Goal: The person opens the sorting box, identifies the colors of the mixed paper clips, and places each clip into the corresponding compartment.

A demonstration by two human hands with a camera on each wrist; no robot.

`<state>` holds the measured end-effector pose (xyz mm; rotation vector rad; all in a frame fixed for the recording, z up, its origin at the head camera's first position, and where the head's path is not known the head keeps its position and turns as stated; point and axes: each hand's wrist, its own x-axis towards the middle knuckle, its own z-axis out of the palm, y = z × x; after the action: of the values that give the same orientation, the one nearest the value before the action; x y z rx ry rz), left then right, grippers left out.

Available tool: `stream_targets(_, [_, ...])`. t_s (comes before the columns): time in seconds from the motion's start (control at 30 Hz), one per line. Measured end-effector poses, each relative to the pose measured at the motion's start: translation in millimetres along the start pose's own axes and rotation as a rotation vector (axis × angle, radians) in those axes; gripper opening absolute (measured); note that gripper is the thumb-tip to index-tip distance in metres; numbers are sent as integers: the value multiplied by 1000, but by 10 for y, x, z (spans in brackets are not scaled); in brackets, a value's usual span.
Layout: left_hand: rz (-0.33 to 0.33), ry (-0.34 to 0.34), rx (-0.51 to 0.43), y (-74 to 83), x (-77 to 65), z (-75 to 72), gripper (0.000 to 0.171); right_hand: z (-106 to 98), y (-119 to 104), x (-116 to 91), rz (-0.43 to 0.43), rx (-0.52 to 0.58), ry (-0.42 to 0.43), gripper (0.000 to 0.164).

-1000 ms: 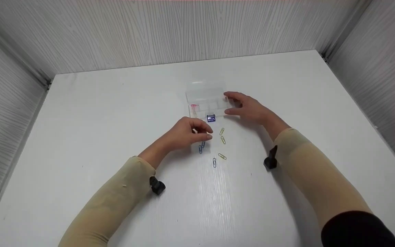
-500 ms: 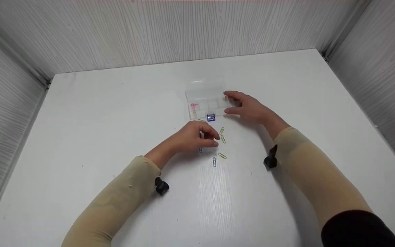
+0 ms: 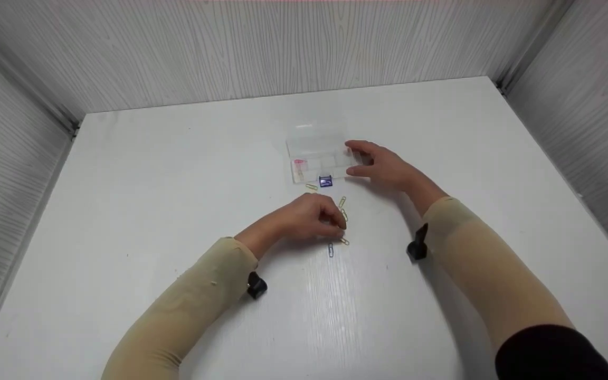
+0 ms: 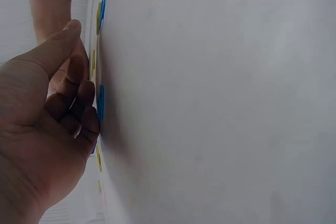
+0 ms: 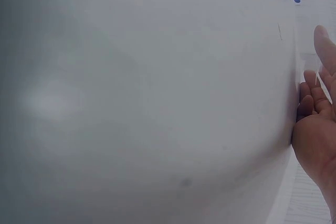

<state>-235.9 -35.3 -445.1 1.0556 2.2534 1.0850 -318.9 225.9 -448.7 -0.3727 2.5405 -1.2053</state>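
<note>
My left hand [image 3: 309,219] hovers low over the table, fingers loosely bent. Its thumb and index fingertips are right at a yellow paper clip [image 3: 345,241]. Nearby lie a blue paper clip [image 3: 331,250] and more yellow clips [image 3: 342,201]. Other blue clips [image 4: 101,103] show beneath the fingers in the left wrist view. My right hand [image 3: 386,168] holds the right end of a clear plastic compartment box [image 3: 312,175], thumb at the front and fingers behind. The box's lid [image 3: 314,140] is raised at the back, and a blue latch [image 3: 325,181] is at its front.
Something pink [image 3: 298,163] sits in the box's left compartment. One yellow clip [image 3: 311,187] lies close to the box's front edge. The white table [image 3: 177,174] is bounded by a wood-grain panel [image 3: 293,47] behind and panels at both sides.
My left hand has moved right and toward me, from over the blue clips to the yellow clip, uncovering the clip by the box. My right hand has stayed at the box.
</note>
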Motion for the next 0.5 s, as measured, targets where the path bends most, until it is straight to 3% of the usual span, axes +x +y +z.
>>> stream_targets(0.27, [42, -43, 102, -7, 36, 16, 10, -11, 41, 2, -1, -12, 3, 74])
stream_targets(0.5, [33, -54, 126, -12, 53, 24, 8, -4, 38, -2, 3, -20, 5, 75])
